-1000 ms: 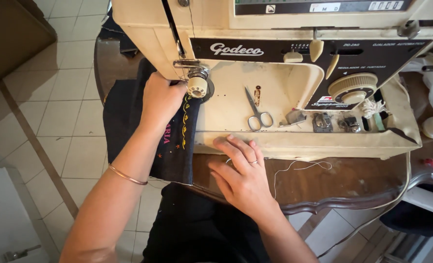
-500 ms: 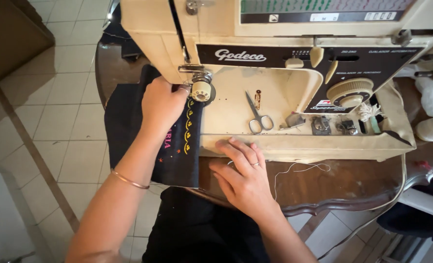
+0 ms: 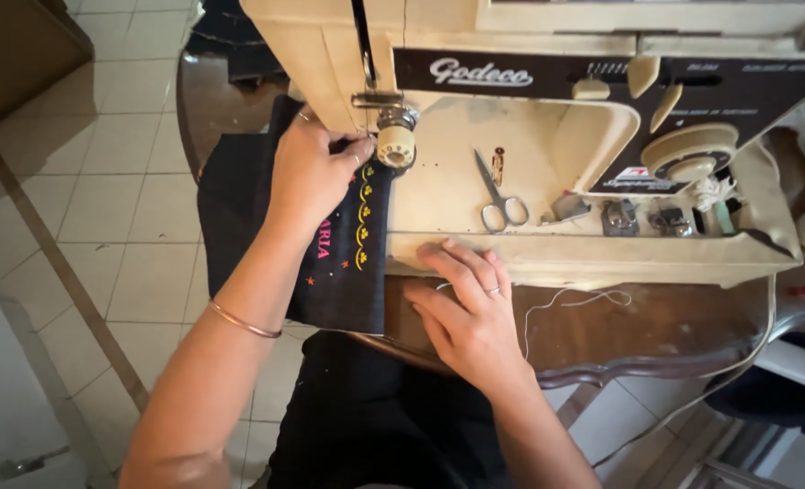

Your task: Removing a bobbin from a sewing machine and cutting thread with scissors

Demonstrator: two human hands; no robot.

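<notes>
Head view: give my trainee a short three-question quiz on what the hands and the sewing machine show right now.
1. True or false: the left hand rests on the dark embroidered fabric beside the needle area of the sewing machine.
2. Where do the scissors lie? A) on the floor B) on the machine bed C) in the right hand
3. What does the right hand touch?

Key
1. True.
2. B.
3. Its fingers lie flat on the front edge of the machine base, over the wooden table; it holds nothing.
</notes>
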